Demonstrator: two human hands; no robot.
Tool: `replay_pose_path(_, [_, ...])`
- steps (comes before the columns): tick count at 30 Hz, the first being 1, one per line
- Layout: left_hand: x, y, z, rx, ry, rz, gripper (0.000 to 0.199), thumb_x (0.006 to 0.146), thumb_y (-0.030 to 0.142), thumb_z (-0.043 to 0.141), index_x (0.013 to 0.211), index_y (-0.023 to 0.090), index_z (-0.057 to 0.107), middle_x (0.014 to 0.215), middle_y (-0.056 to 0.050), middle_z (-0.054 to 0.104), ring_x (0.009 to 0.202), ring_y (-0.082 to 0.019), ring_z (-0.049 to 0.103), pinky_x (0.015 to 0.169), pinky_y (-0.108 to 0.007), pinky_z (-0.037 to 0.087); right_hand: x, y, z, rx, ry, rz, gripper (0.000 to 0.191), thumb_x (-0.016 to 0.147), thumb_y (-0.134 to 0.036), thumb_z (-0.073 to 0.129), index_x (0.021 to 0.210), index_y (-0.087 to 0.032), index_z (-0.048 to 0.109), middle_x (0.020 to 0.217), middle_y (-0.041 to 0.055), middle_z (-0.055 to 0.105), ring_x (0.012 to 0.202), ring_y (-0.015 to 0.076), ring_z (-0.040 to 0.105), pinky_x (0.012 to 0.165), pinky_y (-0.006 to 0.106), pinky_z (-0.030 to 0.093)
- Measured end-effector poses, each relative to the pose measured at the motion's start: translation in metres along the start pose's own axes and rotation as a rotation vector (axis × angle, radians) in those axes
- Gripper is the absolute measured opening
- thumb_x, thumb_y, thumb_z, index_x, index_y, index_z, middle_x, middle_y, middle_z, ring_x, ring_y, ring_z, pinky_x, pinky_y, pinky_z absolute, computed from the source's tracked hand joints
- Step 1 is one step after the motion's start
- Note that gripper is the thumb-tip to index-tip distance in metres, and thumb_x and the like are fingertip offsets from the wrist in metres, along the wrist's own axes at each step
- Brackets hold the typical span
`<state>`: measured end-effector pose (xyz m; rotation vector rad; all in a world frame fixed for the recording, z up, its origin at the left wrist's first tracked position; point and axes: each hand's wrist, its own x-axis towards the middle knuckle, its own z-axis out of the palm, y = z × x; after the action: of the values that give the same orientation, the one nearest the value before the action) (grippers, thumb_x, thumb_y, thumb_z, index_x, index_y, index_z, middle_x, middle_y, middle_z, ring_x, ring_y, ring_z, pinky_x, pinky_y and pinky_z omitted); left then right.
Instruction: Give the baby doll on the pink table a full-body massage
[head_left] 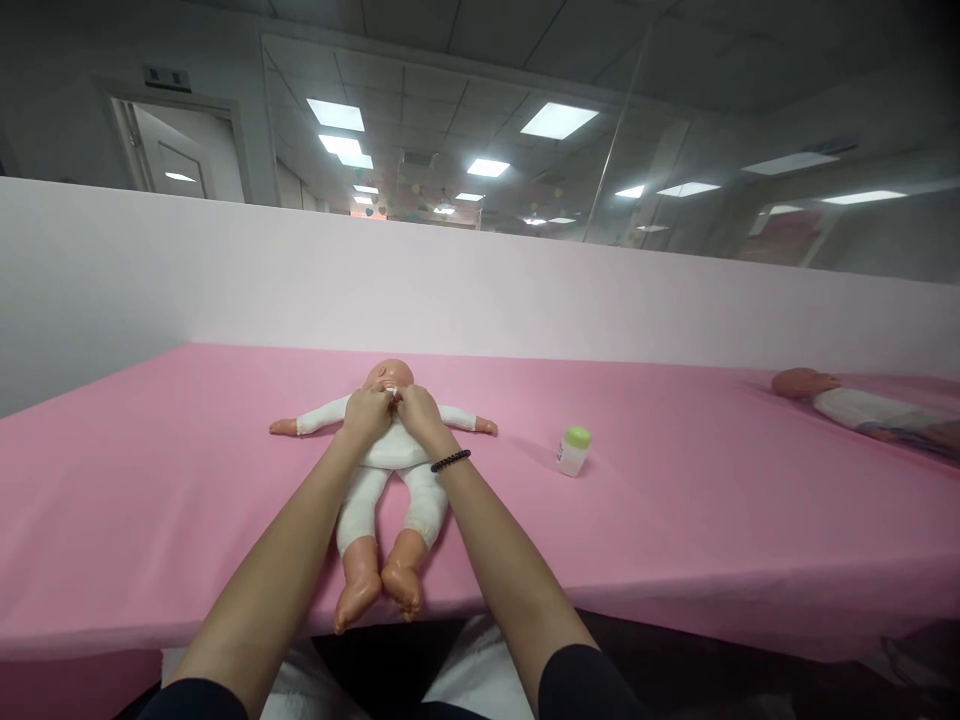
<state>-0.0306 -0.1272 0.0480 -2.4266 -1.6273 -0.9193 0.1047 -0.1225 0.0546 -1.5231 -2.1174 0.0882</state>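
A baby doll was laid supine, exposing its face. A small white item at its mouth was pinched by the left hand and right hand; a green-capped bottle stood beside the doll.

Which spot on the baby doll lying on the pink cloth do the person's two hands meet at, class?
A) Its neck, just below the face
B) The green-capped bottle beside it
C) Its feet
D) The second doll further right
A. The left hand and right hand come together at the neck of the baby doll, just under its face.
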Motion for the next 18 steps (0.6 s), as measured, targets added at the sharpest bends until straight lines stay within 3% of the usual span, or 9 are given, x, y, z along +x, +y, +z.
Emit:
replay_pose_path(3, [-0.004,0.015,-0.008,0.154,-0.072,-0.027,0.019,0.085,0.021,0.061,0.096,0.017,0.076,0.111,-0.020,0.072,0.110,-0.038,0.067,0.094,-0.044,0.050,-0.001,-0.007,0.001,-0.048,-0.040,0.064,0.028,0.096,-0.013,0.049,0.103,-0.016,0.076,0.106,0.0146,0.076,0.098,0.0278,0.069,0.084,0.033,0.048])
replay_pose_path(7, [-0.006,0.021,-0.007,0.171,-0.169,-0.097,0.015,0.081,0.023,0.064,0.088,0.017,0.075,0.097,-0.019,0.074,0.098,-0.037,0.070,0.087,-0.043,0.051,-0.005,-0.007,0.006,-0.037,-0.059,0.091,0.028,0.096,-0.013,0.049,0.108,-0.014,0.074,0.109,0.0166,0.075,0.100,0.0294,0.070,0.083,0.035,0.048])
replay_pose_path(12, [-0.007,0.020,-0.009,0.194,-0.194,-0.096,0.015,0.083,0.019,0.059,0.085,0.016,0.073,0.096,-0.020,0.074,0.094,-0.037,0.071,0.081,-0.041,0.052,-0.009,-0.006,0.002,-0.015,-0.064,0.106,0.027,0.095,-0.014,0.052,0.107,-0.015,0.076,0.106,0.0150,0.076,0.096,0.0262,0.070,0.081,0.032,0.048])
replay_pose_path(18, [-0.004,0.034,-0.028,0.223,-0.195,-0.109,0.012,0.080,0.019,0.064,0.088,0.018,0.073,0.093,-0.017,0.074,0.094,-0.036,0.071,0.083,-0.041,0.052,-0.014,-0.004,-0.016,0.096,-0.079,0.054,0.020,0.088,-0.013,0.060,0.093,-0.018,0.079,0.100,0.0104,0.077,0.095,0.0253,0.070,0.083,0.031,0.048])
